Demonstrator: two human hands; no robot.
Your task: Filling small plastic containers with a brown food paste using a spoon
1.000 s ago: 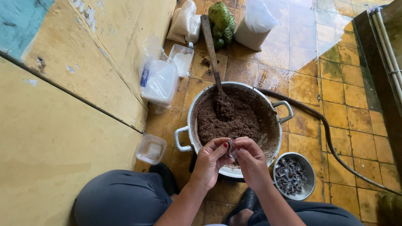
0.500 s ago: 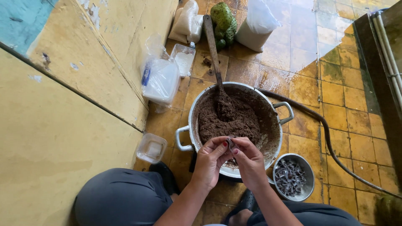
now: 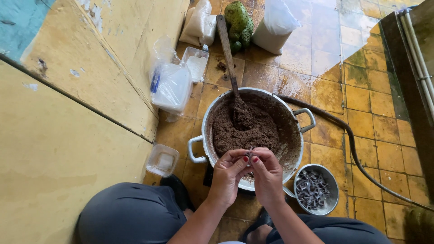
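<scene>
left hand + right hand: fingertips pinched on 1 small grey piece | above pot of brown paste

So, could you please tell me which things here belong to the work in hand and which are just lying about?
In use: left hand and right hand pinching a small piece; pot of brown mix; wooden spoon; metal bowl.

Lying about: plastic bags; green fruit; small tub; hose.

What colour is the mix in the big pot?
Dark brown mix in the silver pot; head view shows it best.
</scene>
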